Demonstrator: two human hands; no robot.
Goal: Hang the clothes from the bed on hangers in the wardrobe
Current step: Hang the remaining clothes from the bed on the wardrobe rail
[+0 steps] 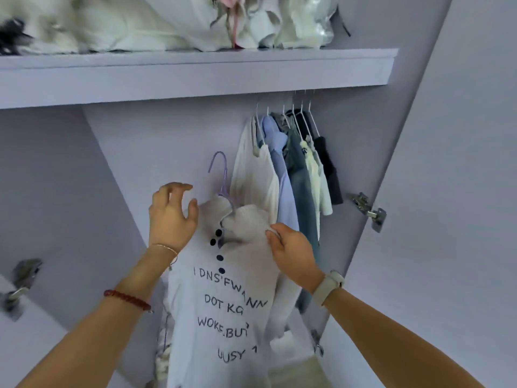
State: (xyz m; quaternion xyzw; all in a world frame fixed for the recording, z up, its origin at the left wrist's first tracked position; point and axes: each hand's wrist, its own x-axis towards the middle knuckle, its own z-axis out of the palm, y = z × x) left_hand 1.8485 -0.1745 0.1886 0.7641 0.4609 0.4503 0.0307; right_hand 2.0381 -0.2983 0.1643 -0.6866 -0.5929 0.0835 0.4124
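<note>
A white polo shirt point(223, 303) with dark buttons and dark printed lettering sits on a lilac hanger point(221, 175), held up inside the open wardrobe. The hanger's hook points up, below the rail and apart from it. My left hand point(172, 217) is at the shirt's left shoulder with fingers loosely spread, the thumb touching the collar. My right hand point(291, 250) pinches the right shoulder fabric. Several garments point(291, 163) in white, blue, denim and black hang on white hangers to the right.
A lilac shelf point(195, 74) runs overhead, piled with white bedding point(140, 23). The open wardrobe door point(447, 191) stands at the right with a metal hinge point(369, 211); another hinge point(19, 284) shows at the left. Pale floor shows below.
</note>
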